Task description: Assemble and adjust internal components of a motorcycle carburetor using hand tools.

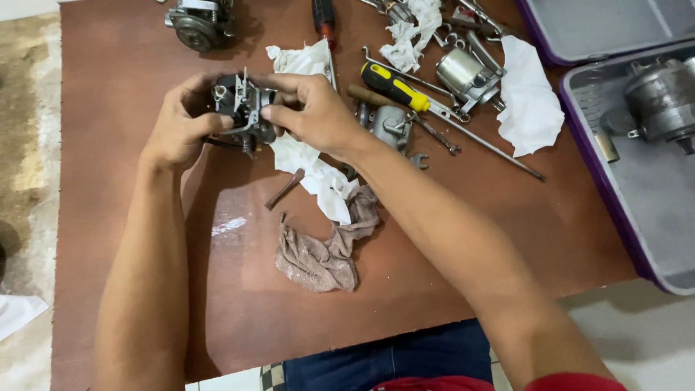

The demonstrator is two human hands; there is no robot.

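A small dark metal carburetor (242, 108) is held above the brown table (130, 65) between both hands. My left hand (177, 127) grips its left side, thumb across the front. My right hand (315, 112) pinches its right side with fingertips and thumb. Under the hands lies a crumpled white paper towel (318, 177), and a grey-brown rag (326, 253) sits nearer to me.
A yellow-and-black screwdriver (394, 85), a long thin rod (492, 148), wrenches, a silver metal part (467, 72), more white tissue (532, 108) and a rusty bolt (284, 190) lie on the table. Another engine part (199, 25) sits far left. A grey open case (644, 181) holds a motor at right.
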